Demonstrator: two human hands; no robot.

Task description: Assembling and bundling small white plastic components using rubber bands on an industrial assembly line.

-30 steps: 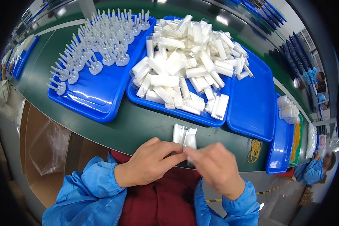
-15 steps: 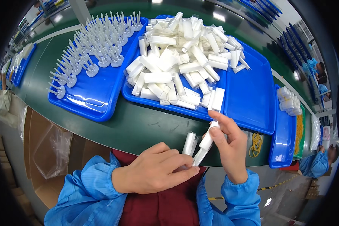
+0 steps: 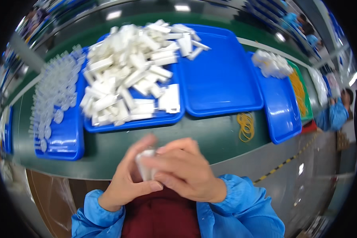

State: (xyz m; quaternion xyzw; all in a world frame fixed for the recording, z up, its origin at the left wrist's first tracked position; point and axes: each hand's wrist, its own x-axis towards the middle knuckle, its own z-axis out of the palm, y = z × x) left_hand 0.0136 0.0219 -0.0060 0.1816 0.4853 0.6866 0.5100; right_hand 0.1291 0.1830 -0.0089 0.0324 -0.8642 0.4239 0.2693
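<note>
In front of my body, my two hands meet around white pieces wrapped in clear film (image 3: 145, 168). My left hand (image 3: 125, 174) cups them from the left, thumb below and fingers up along the side. Curled over them from the right is my right hand (image 3: 186, 170), its fingers smeared by motion. How many pieces are held cannot be made out. Just beyond my hands, a large heap of similar white wrapped pieces (image 3: 123, 67) fills a blue tray (image 3: 127, 126).
At left, a blue tray (image 3: 69, 148) carries several translucent stemmed plastic parts (image 3: 55, 91). A bare blue tray (image 3: 222, 75) lies right of the heap. Yellow rubber bands (image 3: 246, 127) rest on the green table (image 3: 210, 137). Farther right, another blue tray (image 3: 281, 115) holds white bundles (image 3: 270, 63).
My view has swung to the right. My hands, earlier apart with wrapped pieces lined up between them, have closed together around the pieces. The loose pieces beside them no longer show on the table.
</note>
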